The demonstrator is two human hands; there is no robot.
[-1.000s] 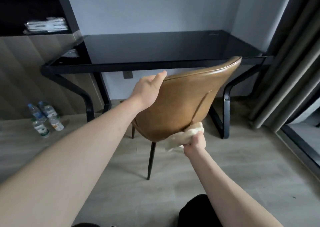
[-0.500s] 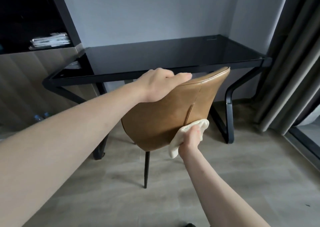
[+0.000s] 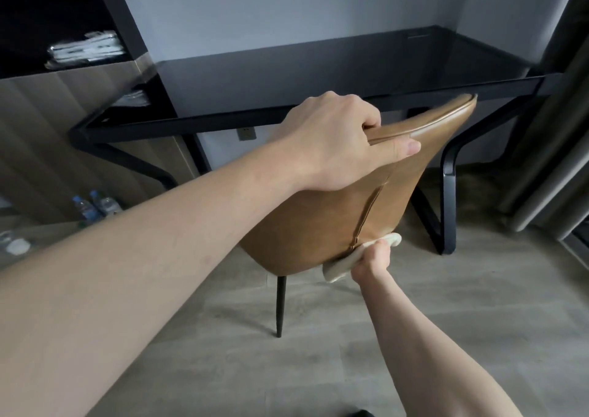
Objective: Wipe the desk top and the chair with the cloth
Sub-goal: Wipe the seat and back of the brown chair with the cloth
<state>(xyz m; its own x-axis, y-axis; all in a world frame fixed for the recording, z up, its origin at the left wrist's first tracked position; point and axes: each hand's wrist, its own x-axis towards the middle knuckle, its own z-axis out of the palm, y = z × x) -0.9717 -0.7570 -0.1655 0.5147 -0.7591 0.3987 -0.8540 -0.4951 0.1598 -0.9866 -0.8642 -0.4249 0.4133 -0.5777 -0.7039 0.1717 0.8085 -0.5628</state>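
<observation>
Head view, left to right: a dark shelf unit (image 3: 79,18) at far left holds a stack of wrapped white items (image 3: 86,50); below it, water bottles (image 3: 95,207) stand on the floor (image 3: 223,369) against the wood-panelled wall. The black glass desk top (image 3: 318,72) spans the middle on a black metal frame, with a wall socket (image 3: 246,133) visible beneath it. The left hand (image 3: 334,142) grasps the top edge of the tan leather chair (image 3: 318,225), thumb on the rear face, fingers curled over the rim; its forearm crosses the lower left and hides part of the floor. The chair back blocks sight of its seat; one dark leg shows. The right hand (image 3: 371,262) clenches the cream cloth (image 3: 341,265), pressed against the lower rear of the chair back beside the seam. Grey curtains (image 3: 557,129) hang at far right.
</observation>
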